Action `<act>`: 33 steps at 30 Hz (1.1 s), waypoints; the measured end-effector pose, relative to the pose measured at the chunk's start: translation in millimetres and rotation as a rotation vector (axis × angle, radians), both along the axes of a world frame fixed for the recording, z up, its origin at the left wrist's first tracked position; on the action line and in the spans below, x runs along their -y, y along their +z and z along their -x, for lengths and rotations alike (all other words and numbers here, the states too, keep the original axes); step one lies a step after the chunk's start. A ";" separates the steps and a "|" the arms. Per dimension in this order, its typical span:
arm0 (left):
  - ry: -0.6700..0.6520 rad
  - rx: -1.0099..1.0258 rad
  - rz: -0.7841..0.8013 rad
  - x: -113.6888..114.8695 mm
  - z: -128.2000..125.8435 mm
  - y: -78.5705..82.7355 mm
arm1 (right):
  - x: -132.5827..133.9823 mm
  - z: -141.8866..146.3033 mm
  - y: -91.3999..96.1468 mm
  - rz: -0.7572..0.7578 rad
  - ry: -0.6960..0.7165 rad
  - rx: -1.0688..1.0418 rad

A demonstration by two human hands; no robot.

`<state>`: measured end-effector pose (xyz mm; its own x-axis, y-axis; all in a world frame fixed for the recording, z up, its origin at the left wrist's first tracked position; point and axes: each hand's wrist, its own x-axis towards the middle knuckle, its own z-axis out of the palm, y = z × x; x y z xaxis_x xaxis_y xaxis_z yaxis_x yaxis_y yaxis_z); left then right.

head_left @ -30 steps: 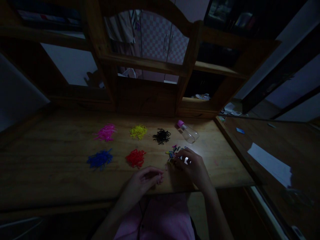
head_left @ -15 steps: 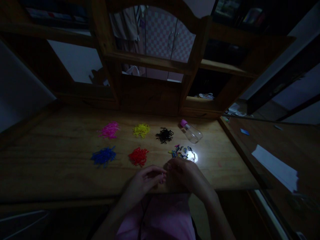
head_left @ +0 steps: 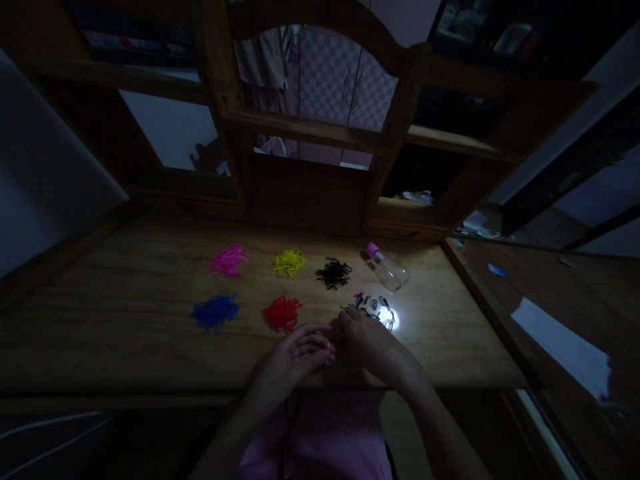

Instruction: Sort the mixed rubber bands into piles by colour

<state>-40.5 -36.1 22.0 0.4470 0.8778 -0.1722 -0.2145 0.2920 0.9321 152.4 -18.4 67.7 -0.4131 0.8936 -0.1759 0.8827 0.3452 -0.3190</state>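
My left hand [head_left: 304, 350] is half curled above the front of the desk, its thumb and forefinger apart. A small pale spot shows near its fingertips, too small to name. My right hand [head_left: 367, 340] reaches to the near left side of a mixed-colour pile of small bands [head_left: 374, 303]. Its fingers are bent down and together; their tips and anything in them are hidden. Separate piles of what look like small elastic bands lie beyond: red [head_left: 283, 313], blue [head_left: 216, 311], pink [head_left: 227, 260], yellow [head_left: 289, 262] and black [head_left: 334, 273].
A clear bottle with a pink cap [head_left: 389, 270] lies on its side behind the mixed pile. A bright light spot [head_left: 389, 319] falls beside that pile. Wooden shelving [head_left: 305, 187] rises at the back of the desk. White paper [head_left: 563, 347] lies on a surface at the right.
My right hand has shifted a little forward, towards the mixed pile. My left thumb and forefinger have spread apart. The view has tilted slightly, so everything sits a little further right.
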 end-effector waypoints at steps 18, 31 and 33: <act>0.175 0.031 0.172 -0.7 -12.8 8.8 | 32.7 -1.0 -3.6 0.156 -0.508 -1.211; 0.100 0.130 0.186 8.1 -28.3 8.0 | 39.2 12.0 -9.1 -0.083 -0.645 -0.939; 0.104 0.158 0.202 8.5 -28.8 7.1 | 39.2 12.5 -7.4 -0.109 -0.649 -0.915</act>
<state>-11.7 -44.6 29.2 0.3913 0.8754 -0.2837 -0.3910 0.4372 0.8099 140.0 -57.5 60.3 0.2017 0.9784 0.0464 0.3552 -0.0289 -0.9343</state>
